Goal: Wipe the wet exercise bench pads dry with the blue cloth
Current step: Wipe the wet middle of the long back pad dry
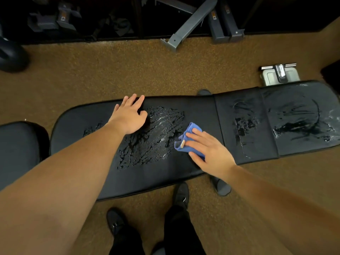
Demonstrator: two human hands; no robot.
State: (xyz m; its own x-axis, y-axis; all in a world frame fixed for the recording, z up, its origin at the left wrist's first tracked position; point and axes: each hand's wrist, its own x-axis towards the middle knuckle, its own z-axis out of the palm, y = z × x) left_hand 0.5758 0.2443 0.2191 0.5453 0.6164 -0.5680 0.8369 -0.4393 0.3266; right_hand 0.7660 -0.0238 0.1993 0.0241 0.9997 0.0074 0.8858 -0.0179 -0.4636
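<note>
A long black bench pad (103, 159) runs across the view, with a large patch of water (152, 137) beading on its middle. To the right lie two shorter pads (244, 100), both streaked with wet smears. My left hand (128, 116) rests flat on the long pad's far edge, fingers straight. My right hand (207, 150) presses a bunched blue cloth (185, 142) onto the pad at the right edge of the water patch, fingers spread over it.
Another black padded seat (16, 150) sits at the left. My two black shoes (181, 196) stand on the brown carpet (128, 67) in front of the bench. Grey metal frame legs (191, 23) and a metal plate (279, 74) lie beyond the bench.
</note>
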